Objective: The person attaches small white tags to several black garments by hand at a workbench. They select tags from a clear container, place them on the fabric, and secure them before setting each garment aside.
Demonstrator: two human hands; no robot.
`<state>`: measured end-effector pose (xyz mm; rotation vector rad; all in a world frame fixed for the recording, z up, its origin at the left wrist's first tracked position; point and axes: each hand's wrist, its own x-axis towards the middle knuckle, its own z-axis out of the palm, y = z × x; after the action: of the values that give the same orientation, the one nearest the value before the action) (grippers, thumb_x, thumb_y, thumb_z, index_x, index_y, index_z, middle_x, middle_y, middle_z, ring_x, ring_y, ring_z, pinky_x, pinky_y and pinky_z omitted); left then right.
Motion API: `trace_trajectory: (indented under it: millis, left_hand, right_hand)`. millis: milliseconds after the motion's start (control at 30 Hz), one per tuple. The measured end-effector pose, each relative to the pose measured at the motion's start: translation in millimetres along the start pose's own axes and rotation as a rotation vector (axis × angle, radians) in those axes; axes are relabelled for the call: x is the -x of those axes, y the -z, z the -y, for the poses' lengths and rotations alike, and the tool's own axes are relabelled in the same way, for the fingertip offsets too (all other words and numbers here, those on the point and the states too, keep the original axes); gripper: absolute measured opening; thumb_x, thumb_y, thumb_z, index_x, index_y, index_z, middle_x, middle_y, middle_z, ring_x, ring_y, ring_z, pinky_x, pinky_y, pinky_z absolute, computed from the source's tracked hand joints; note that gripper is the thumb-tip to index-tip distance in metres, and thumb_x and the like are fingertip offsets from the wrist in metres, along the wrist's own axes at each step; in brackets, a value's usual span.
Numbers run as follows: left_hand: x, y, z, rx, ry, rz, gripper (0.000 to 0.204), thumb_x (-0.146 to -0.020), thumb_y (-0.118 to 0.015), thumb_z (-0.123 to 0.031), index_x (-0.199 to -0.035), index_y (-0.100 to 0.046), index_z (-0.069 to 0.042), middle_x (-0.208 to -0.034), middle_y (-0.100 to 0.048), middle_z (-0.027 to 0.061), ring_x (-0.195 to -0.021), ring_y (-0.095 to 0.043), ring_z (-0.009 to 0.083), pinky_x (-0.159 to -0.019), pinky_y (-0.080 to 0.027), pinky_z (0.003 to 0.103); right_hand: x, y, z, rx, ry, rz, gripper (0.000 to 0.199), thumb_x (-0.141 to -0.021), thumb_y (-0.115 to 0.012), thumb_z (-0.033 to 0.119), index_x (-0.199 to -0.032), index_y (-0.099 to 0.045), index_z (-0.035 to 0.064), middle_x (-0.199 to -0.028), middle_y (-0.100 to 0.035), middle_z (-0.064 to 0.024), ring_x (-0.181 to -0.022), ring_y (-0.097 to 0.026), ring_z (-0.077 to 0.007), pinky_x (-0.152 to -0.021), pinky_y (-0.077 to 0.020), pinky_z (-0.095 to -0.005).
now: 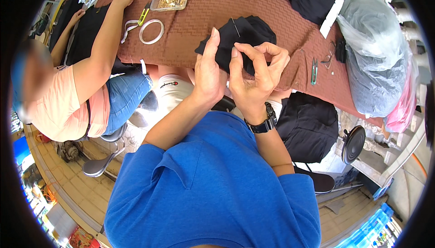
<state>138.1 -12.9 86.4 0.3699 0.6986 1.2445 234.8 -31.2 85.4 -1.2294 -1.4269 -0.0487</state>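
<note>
My left hand [209, 69] is upright in front of a black cloth piece [256, 30], with a straight digit pointing up and its other fingers mostly hidden. Nothing shows in its grasp. Close beside it, my right hand [259, 69] brings thumb and index finger together in a pinch. Whatever lies between those fingertips is too small to make out. A thin needle [236, 27] lies against or through the black cloth, just beyond the pinch. The cloth rests on a brown patterned table cover [190, 26].
Left of the cloth lie a white tape ring [152, 31], a yellow cutter [144, 16] and a clear box [155, 3] of gold-coloured pieces. Thread snips [314, 71] and a large plastic bag [374, 57] are on the right. A co-worker [68, 89] sits at left.
</note>
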Motion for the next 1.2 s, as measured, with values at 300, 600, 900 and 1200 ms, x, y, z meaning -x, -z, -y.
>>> trace_trajectory:
  millis: [300, 600, 900, 1200]
  left_hand:
    - [-2.2, 6.5, 9.7, -0.064, -0.110, 0.034, 0.040, -0.108, -0.046, -0.040, -0.122, -0.062, -0.005, -0.116, -0.066, 0.0036, -0.108, -0.062, 0.0149, -0.096, -0.050, 0.033]
    - [0.5, 6.9, 7.5, -0.101, -0.125, 0.055, 0.042, -0.108, -0.046, -0.038, -0.126, -0.061, -0.002, -0.122, -0.065, 0.0086, -0.114, -0.061, 0.0165, -0.102, -0.047, 0.035]
    - [-4.5, 3.8, 2.1, -0.117, -0.208, 0.089, 0.039, -0.106, -0.051, -0.025, -0.128, -0.062, 0.005, -0.121, -0.068, 0.0119, -0.109, -0.065, 0.0166, -0.100, -0.049, 0.032]
    - [-11.7, 17.6, 4.9, -0.259, -0.231, 0.012, 0.023, -0.093, -0.073, -0.008, -0.113, -0.073, 0.004, -0.104, -0.074, 0.0078, -0.094, -0.067, 0.0119, -0.086, -0.053, 0.026]
  right_hand:
    - [-3.8, -8.0, 1.7, 0.121, -0.036, -0.008, 0.019, -0.077, -0.079, 0.009, -0.095, -0.076, 0.0107, -0.086, -0.049, -0.0038, -0.079, -0.043, -0.0217, -0.073, -0.0333, -0.0362]
    - [-6.5, -11.0, -2.6, -0.267, -0.306, 0.128, 0.010, -0.083, -0.076, 0.007, -0.089, -0.070, 0.0033, -0.089, -0.048, -0.0058, -0.083, -0.046, -0.0197, -0.073, -0.0404, -0.0333]
    - [-43.2, 26.2, -18.2, -0.838, -0.824, 0.416, 0.019, -0.096, -0.071, 0.011, -0.109, -0.066, -0.0024, -0.094, -0.071, -0.0059, -0.086, -0.065, -0.0105, -0.080, -0.0515, -0.0234]
    - [-61.4, 35.7, -30.9, -0.223, -0.390, 0.621, 0.016, -0.091, -0.072, 0.012, -0.100, -0.073, -0.0004, -0.085, -0.066, -0.0102, -0.078, -0.064, -0.0205, -0.072, -0.0497, -0.0327]
